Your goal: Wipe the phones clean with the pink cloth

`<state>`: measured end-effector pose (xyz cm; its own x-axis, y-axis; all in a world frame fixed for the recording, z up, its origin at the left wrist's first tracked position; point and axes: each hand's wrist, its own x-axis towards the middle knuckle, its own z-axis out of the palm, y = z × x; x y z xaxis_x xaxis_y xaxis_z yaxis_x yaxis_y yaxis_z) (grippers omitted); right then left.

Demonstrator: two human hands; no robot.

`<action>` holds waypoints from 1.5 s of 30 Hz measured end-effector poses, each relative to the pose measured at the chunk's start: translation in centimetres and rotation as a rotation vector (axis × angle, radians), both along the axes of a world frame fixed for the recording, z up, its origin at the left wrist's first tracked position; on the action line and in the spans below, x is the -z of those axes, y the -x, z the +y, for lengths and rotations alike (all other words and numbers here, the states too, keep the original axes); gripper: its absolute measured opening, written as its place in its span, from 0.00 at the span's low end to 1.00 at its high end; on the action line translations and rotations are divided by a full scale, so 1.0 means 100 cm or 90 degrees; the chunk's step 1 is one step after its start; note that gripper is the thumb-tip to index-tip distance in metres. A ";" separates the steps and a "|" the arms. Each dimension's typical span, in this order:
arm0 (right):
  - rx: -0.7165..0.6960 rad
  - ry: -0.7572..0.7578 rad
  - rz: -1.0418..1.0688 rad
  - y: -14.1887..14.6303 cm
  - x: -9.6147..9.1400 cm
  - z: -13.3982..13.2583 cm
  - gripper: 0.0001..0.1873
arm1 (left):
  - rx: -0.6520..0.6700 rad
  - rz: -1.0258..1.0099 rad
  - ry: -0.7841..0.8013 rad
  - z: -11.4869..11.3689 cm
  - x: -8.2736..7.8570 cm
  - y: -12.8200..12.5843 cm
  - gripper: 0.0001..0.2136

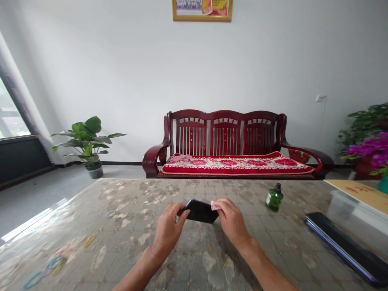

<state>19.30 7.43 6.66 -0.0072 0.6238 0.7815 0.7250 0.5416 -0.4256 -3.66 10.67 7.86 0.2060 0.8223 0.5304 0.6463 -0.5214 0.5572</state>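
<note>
1. Left of the green bottle (pixel 275 199), a dark phone (pixel 200 212) is being held tilted.
2. The left hand (pixel 169 224), nearly closed, is gripping the phone's left end.
3. The right hand (pixel 233 221), nearer the bottle, is pinching a pink cloth (pixel 214 206) at the phone's right end.

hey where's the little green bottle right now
In the head view, the green bottle stands on the table, right of centre, between the right hand and the clear plastic box.
</note>
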 end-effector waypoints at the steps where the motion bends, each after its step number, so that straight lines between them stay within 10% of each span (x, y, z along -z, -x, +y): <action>1: 0.000 -0.004 -0.016 0.002 -0.001 -0.002 0.11 | 0.013 0.030 0.019 -0.001 0.000 0.004 0.07; 12: -0.033 0.003 -0.196 0.021 -0.009 -0.016 0.11 | 0.067 0.219 0.161 -0.005 0.037 0.010 0.05; 45: 0.085 0.053 -0.244 -0.008 -0.018 -0.010 0.13 | 0.099 0.070 -0.039 -0.007 0.017 0.004 0.06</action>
